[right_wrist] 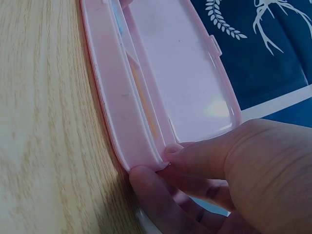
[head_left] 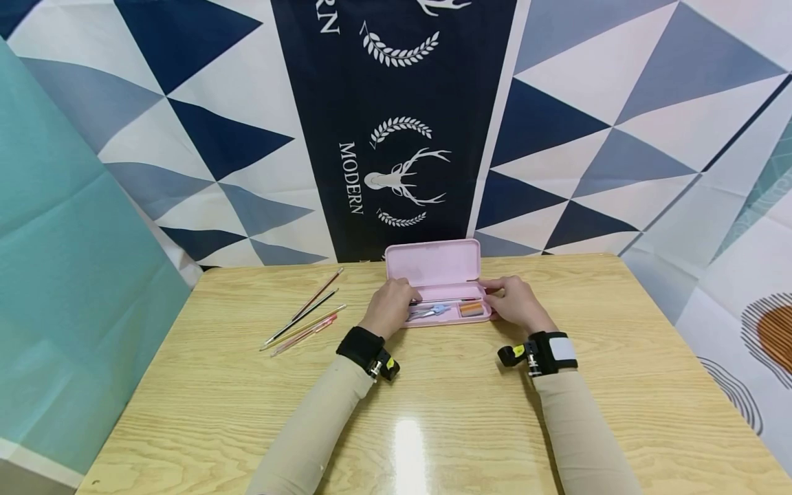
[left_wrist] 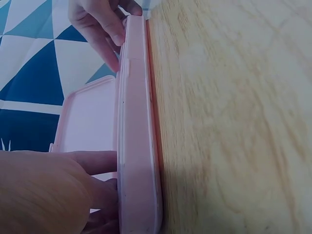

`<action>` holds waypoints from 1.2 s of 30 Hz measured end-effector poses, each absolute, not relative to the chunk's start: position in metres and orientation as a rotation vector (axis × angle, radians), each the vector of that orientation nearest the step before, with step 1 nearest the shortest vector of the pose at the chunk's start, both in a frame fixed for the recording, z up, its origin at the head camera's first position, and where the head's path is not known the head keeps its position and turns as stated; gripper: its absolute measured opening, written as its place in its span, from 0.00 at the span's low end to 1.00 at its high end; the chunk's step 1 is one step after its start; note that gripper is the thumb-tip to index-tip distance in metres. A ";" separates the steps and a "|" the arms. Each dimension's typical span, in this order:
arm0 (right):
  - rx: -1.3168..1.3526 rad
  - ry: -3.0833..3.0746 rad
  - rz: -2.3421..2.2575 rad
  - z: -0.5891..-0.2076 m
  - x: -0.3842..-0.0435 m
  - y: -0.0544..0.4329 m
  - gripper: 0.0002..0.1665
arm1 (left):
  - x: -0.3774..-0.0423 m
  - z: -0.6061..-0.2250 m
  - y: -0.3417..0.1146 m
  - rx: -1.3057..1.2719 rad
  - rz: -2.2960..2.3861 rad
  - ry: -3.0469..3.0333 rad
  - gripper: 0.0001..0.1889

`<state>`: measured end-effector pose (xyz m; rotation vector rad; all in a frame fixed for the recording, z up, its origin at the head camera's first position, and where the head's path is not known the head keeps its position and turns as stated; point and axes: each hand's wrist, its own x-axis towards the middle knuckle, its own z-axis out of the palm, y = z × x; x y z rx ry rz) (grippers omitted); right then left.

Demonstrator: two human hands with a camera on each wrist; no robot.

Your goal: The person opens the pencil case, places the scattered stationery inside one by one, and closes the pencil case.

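Note:
An open pink pencil case [head_left: 433,265] stands at the table's back edge, its lid raised behind it. Inside lie a pair of compasses [head_left: 430,311], an orange-and-grey eraser [head_left: 471,309] and a thin dark pencil [head_left: 454,300]. My left hand [head_left: 388,307] is at the case's left end, fingers reaching over the wall beside the pencil's end. In the left wrist view those fingertips are hidden behind the case's front wall. With thumb and fingers, my right hand [right_wrist: 209,180] grips the case's right end.
Left of the case lie several loose pencils [head_left: 303,320] and a pinkish-red pen [head_left: 309,331] on the wooden table [head_left: 458,405]. Patterned cloth [head_left: 408,137] hangs directly behind the table, and a teal panel [head_left: 74,240] borders the left side.

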<state>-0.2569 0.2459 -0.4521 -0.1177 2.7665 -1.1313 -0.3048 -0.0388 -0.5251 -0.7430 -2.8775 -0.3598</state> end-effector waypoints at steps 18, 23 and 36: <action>-0.109 2.750 -1.149 -0.454 -0.257 0.246 0.26 | -0.308 -0.531 -0.042 -0.782 -0.352 -2.832 0.17; -0.117 2.755 -1.146 -0.453 -0.255 0.246 0.26 | -0.310 -0.532 -0.042 -0.773 -0.327 -2.824 0.17; -0.146 2.771 -1.145 -0.453 -0.254 0.246 0.25 | -0.277 -0.486 -0.044 -0.722 -0.282 -2.738 0.11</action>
